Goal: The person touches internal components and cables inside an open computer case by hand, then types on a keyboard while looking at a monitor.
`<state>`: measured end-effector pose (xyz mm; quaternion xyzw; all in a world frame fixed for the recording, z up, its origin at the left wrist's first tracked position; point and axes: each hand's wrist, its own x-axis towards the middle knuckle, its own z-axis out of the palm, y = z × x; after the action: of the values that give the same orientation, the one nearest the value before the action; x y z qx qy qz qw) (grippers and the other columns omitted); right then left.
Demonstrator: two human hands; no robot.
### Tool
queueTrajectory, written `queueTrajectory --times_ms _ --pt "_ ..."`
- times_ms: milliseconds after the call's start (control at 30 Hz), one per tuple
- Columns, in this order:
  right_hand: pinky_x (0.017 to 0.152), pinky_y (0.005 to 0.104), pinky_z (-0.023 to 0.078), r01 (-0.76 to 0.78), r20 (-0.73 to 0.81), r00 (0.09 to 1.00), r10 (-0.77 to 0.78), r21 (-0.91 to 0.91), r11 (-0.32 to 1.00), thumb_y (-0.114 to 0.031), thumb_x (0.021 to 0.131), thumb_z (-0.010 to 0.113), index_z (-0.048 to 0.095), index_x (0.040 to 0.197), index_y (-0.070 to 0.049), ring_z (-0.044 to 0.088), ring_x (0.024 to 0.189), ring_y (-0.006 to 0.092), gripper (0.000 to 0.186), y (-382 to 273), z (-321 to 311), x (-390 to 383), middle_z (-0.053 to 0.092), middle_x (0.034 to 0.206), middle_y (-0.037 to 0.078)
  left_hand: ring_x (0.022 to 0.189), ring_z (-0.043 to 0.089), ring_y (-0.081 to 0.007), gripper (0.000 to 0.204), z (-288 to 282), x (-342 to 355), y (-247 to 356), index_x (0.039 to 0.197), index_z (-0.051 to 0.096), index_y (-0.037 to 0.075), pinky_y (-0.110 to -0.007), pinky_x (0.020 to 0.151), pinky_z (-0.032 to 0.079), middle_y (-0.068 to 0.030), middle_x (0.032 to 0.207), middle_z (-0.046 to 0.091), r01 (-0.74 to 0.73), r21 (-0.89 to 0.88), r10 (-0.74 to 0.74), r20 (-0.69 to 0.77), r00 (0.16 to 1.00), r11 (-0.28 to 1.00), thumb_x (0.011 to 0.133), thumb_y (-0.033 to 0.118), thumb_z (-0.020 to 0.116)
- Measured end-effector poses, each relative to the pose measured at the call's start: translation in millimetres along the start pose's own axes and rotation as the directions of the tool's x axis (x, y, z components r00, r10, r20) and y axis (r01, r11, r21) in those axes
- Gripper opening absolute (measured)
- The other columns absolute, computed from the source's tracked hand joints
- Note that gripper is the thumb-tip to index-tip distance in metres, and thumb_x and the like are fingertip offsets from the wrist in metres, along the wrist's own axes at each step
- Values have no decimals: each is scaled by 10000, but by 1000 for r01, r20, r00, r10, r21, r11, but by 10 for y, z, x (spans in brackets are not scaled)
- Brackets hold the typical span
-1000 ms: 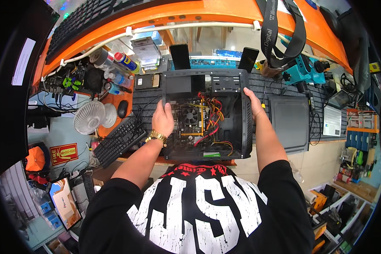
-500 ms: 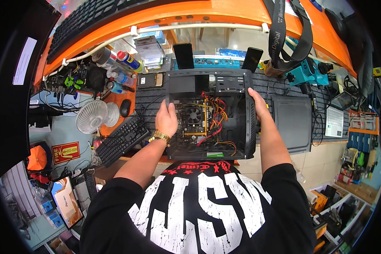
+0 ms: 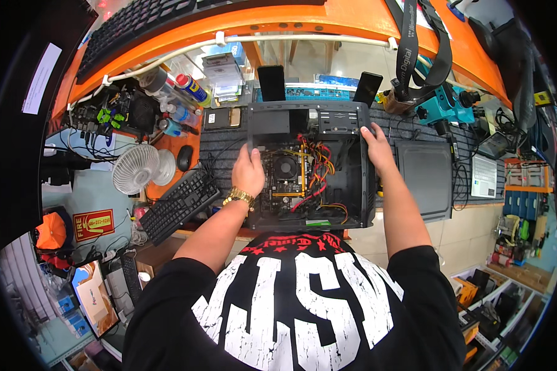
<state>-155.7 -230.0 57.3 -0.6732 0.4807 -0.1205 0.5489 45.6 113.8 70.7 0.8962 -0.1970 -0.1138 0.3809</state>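
Observation:
An open black computer case (image 3: 340, 185) lies on a ribbed grey mat (image 3: 387, 123), showing a motherboard with a central fan (image 3: 286, 167) and red and yellow cables (image 3: 319, 167). My left hand (image 3: 249, 170) grips the case's left side, thumb toward the interior and a gold watch on the wrist. My right hand (image 3: 376, 147) grips the upper right side, with some fingertips hidden behind the frame. A loose dark panel (image 3: 424, 179) lies just right of the case.
Left are a keyboard (image 3: 176, 207), mouse (image 3: 184, 157), white fan (image 3: 136, 169) and several bottles (image 3: 185, 111). Behind stand two upright black objects (image 3: 271, 83). A teal microscope (image 3: 445, 108) and laptop (image 3: 486, 176) are at right. An orange shelf (image 3: 346, 18) crosses above, with a strap (image 3: 405, 74) hanging.
The case has shifted a little to the right with both my hands on it. My right hand's fingers now bend further over the frame's edge.

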Motion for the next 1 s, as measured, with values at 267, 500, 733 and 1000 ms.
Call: queueTrajectory --times_ms 267,500,733,1000 --pt "1085 605 556 104 -197 957 -213 -454 885 -557 1176 528 687 1518 -54 716 1270 556 629 -321 176 -334 779 1324 340 1167 730 -561 486 27 11 -52 1503 635 8 -617 1012 560 -328 1234 787 -19 -14 18 -28 999 1000 1208 370 498" --pt "1077 619 555 24 -249 952 -177 -516 856 -604 1167 503 711 1490 -66 718 1257 555 661 -434 198 -481 781 1306 339 1203 730 -551 545 -19 -36 39 1526 628 -21 -601 1051 559 -331 1254 787 -5 -17 5 -21 1000 1000 1213 404 491" --pt "1076 623 556 35 -251 950 -188 -511 859 -623 1167 489 729 1467 -84 715 1258 557 662 -372 194 -466 784 1301 331 1230 716 -563 576 -38 -30 2 1557 601 -54 -597 1072 553 -360 1305 766 -14 -27 14 0 1000 1000 1214 395 492" --pt "1066 618 562 47 -242 951 -193 -504 863 -627 1161 501 728 1459 -72 717 1251 557 670 -345 194 -436 789 1276 333 1232 713 -566 574 1 -25 -62 1557 599 -60 -594 1075 552 -360 1304 765 -37 -13 37 -22 999 999 1214 388 492"
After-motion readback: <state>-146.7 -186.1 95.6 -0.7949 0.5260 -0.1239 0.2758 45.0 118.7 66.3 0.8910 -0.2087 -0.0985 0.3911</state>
